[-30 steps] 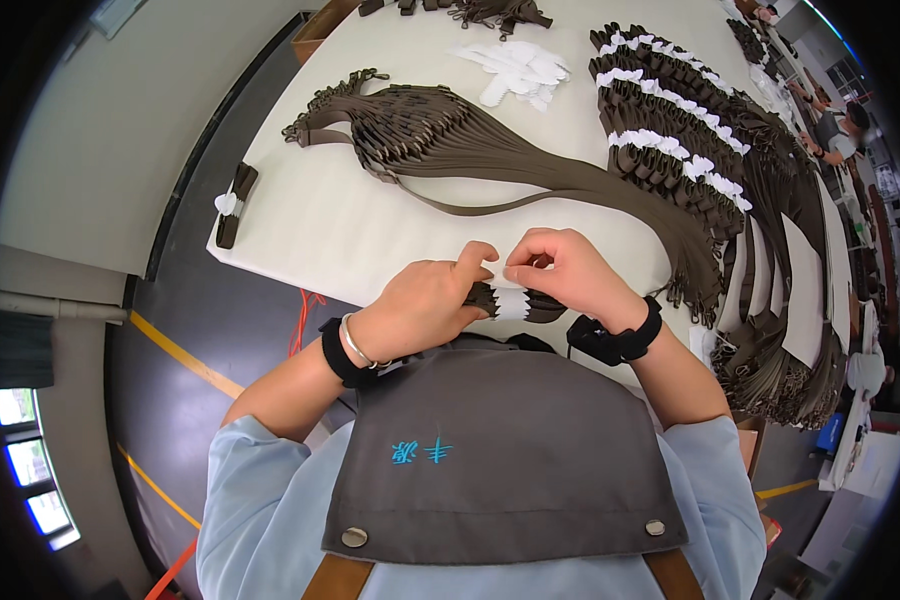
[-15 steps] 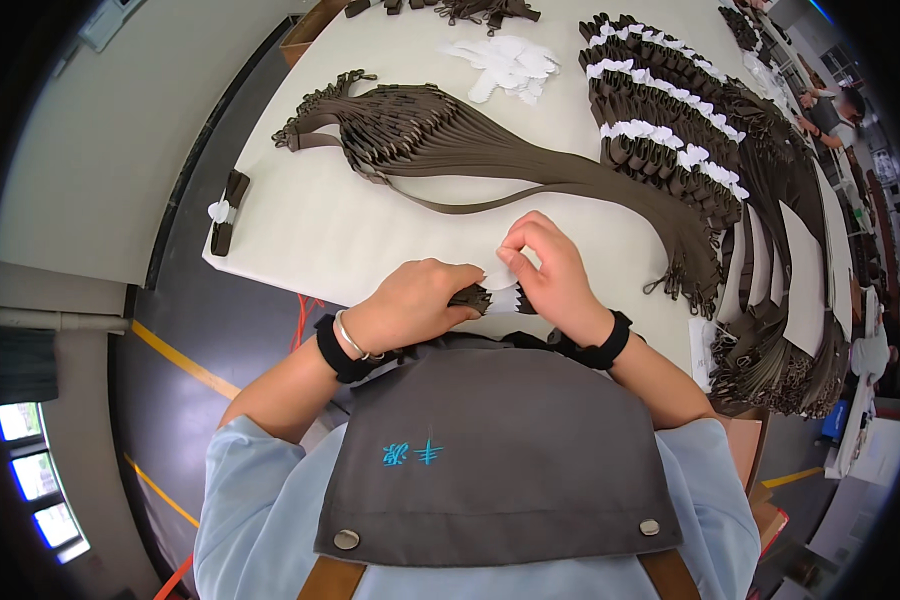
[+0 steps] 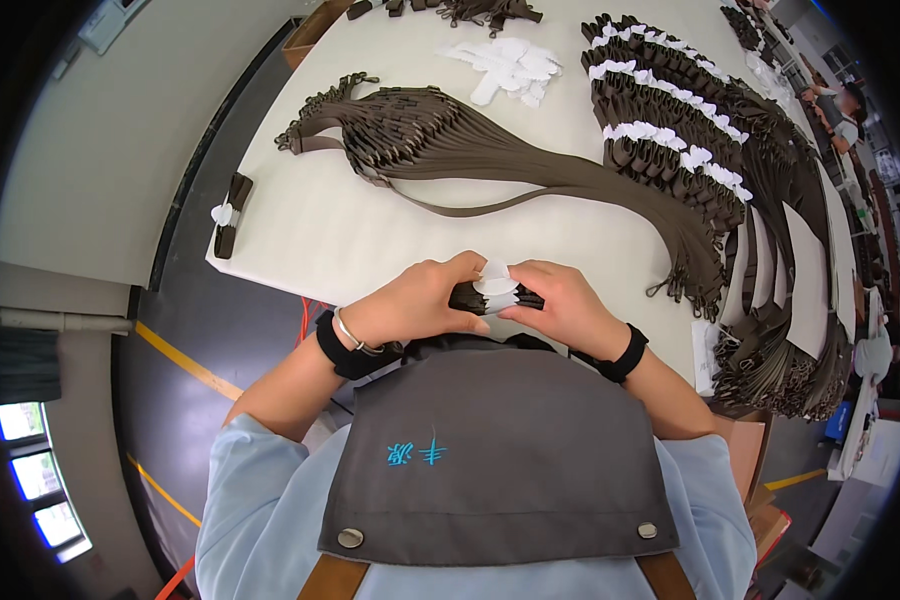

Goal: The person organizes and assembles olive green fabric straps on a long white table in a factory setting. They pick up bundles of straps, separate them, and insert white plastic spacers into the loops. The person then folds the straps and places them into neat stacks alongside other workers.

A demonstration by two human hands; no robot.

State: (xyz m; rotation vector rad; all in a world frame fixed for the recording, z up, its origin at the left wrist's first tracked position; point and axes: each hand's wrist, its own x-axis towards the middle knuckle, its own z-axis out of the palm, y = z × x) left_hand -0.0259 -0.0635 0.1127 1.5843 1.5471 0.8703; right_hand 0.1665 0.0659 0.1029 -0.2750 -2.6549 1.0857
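Observation:
Between my two hands, close to the table's front edge, is a folded dark brown strap (image 3: pixel 464 297) with a white paper label (image 3: pixel 495 280) wrapped around its middle. My left hand (image 3: pixel 420 302) grips the strap's left end, thumb and fingers pressed on it. The other end is pinched by my right hand (image 3: pixel 568 308), thumb below and fingers above. The label's rounded white part faces up between them. Farther off lies a fanned bunch of long brown straps (image 3: pixel 420 125) with metal clips. A finished-looking folded strap with a white band (image 3: pixel 228 215) rests at the table's left edge.
Loose white labels (image 3: pixel 515 68) lie in a heap at the back. Rows of banded straps (image 3: pixel 660 150) fill the right side, beside hanging straps and cardboard sheets (image 3: pixel 806 280). More straps (image 3: pixel 490 12) sit at the far edge. Another person (image 3: pixel 840 115) works at far right.
My right hand has come down from the label's top to grip the strap's right end. The label's white rounded part now lies over the strap. My left hand stays on its end.

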